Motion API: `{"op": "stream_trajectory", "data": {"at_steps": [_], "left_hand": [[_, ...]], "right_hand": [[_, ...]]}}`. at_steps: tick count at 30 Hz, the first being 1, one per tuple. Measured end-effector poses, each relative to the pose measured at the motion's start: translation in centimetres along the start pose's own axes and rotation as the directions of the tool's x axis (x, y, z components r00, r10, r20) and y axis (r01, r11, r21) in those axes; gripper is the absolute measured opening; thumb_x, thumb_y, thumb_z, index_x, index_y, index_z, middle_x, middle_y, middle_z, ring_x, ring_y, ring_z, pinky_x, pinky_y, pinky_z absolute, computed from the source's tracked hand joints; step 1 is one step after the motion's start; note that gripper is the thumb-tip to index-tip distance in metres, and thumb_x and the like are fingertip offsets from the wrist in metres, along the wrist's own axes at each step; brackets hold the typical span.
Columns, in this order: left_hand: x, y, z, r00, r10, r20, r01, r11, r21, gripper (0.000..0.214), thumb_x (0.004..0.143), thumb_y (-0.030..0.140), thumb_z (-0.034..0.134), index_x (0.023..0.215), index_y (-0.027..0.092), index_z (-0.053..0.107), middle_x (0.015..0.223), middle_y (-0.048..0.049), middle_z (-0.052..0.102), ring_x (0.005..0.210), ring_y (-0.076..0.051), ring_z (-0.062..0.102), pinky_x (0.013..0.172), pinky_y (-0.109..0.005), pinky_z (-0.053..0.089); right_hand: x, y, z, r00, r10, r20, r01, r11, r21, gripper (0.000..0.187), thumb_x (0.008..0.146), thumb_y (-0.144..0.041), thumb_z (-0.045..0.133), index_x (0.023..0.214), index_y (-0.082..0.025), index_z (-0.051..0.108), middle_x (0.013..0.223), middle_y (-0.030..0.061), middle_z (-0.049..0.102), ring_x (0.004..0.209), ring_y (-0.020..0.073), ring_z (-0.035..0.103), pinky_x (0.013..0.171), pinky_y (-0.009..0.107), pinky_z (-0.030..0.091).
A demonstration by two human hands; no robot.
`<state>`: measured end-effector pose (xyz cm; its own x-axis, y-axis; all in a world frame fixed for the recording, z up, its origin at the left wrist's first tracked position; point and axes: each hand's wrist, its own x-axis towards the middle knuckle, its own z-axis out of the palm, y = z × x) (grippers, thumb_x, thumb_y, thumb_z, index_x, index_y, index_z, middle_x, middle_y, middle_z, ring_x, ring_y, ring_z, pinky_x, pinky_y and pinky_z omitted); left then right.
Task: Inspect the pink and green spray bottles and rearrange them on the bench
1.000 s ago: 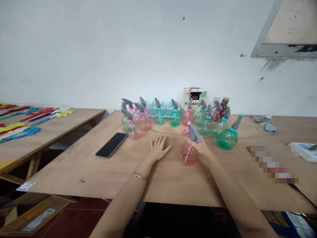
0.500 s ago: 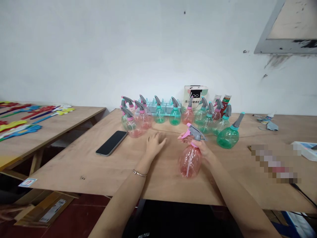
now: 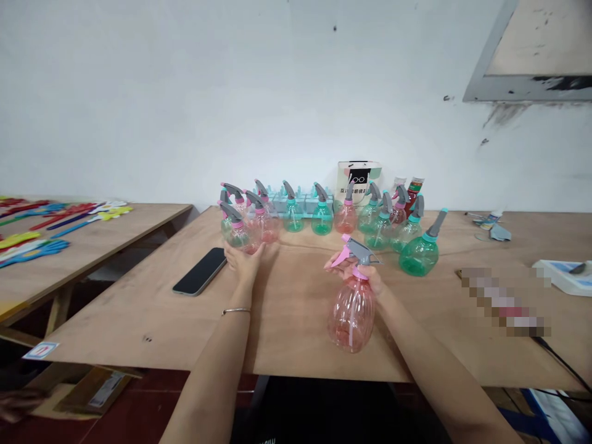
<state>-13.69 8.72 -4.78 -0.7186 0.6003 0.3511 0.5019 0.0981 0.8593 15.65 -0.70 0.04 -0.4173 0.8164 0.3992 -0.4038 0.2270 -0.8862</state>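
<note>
On the wooden table (image 3: 300, 333), two hands among spray bottles.
Right hand (image 3: 365, 280) grips a pink spray bottle (image 3: 351, 311) by its neck; left hand (image 3: 244, 259), fingers loose, touches another pink bottle (image 3: 238, 234).

Pink spray bottle (image 3: 351, 311): clear ribbed body, pink collar, grey trigger head with pink nozzle; upright, lifted off the surface near its front edge. Second pink spray bottle (image 3: 242, 235): upright on the surface, front of left cluster.

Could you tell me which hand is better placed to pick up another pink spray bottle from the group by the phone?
Left. The left hand already reaches the pink bottles beside the phone, while the right hand is occupied holding a pink spray bottle.
</note>
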Motion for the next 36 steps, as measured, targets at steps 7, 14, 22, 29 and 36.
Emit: {"op": "stream_trajectory", "data": {"at_steps": [7, 14, 22, 29, 36], "left_hand": [[0.68, -0.18, 0.22, 0.995, -0.096, 0.006, 0.095, 0.991, 0.095, 0.092, 0.07, 0.047, 0.074, 0.142, 0.016, 0.025, 0.143, -0.0212, 0.043, 0.136, -0.037, 0.039, 0.111, -0.055, 0.031], [0.48, -0.33, 0.3, 0.991, -0.133, -0.011, 0.133, 0.977, 0.167, 0.084, 0.068, 0.054, 0.073, 0.134, 0.019, 0.036, 0.141, -0.0192, 0.043, 0.134, -0.037, 0.039, 0.107, -0.054, 0.035], [-0.08, 0.34, -0.1, 0.992, -0.122, 0.029, 0.116, 0.981, 0.153, 0.083, 0.069, 0.05, 0.075, 0.135, 0.018, 0.036, 0.139, -0.0189, 0.043, 0.135, -0.037, 0.038, 0.109, -0.053, 0.032], [-0.14, 0.18, -0.04, 0.995, -0.087, 0.047, 0.08, 0.988, 0.131, 0.081, 0.07, 0.048, 0.075, 0.133, 0.018, 0.035, 0.14, -0.0191, 0.042, 0.135, -0.037, 0.037, 0.109, -0.052, 0.033], [-0.16, 0.03, 0.01, 0.995, -0.079, 0.058, 0.074, 0.994, 0.078, 0.079, 0.068, 0.046, 0.076, 0.13, 0.017, 0.036, 0.138, -0.0191, 0.044, 0.135, -0.039, 0.038, 0.109, -0.054, 0.032]], "right_hand": [[0.02, 0.33, -0.48, 0.997, -0.072, -0.024, 0.075, 0.983, 0.166, 0.027, 0.066, -0.048, 0.066, 0.072, -0.022, 0.064, 0.08, 0.0075, 0.068, 0.095, 0.0294, 0.065, 0.085, 0.047, 0.052], [0.11, 0.57, -0.51, 1.0, 0.014, -0.022, -0.01, 0.984, 0.18, 0.031, 0.066, -0.053, 0.062, 0.069, -0.023, 0.062, 0.082, 0.0089, 0.068, 0.097, 0.031, 0.064, 0.087, 0.051, 0.05], [0.22, 0.77, -0.55, 0.997, -0.049, -0.054, 0.053, 0.996, 0.077, 0.027, 0.067, -0.05, 0.061, 0.071, -0.023, 0.06, 0.077, 0.0082, 0.067, 0.096, 0.0305, 0.065, 0.087, 0.049, 0.052], [0.44, 0.76, -0.02, 0.994, 0.019, -0.103, -0.014, 0.999, 0.049, 0.028, 0.065, -0.05, 0.062, 0.063, -0.024, 0.055, 0.078, 0.0071, 0.068, 0.096, 0.0289, 0.066, 0.079, 0.044, 0.056], [0.18, 0.6, -0.83, 0.973, -0.071, -0.222, 0.066, 0.997, -0.028, 0.027, 0.069, -0.05, 0.062, 0.074, -0.024, 0.058, 0.072, 0.0048, 0.065, 0.078, 0.0243, 0.066, 0.064, 0.037, 0.056]]}}
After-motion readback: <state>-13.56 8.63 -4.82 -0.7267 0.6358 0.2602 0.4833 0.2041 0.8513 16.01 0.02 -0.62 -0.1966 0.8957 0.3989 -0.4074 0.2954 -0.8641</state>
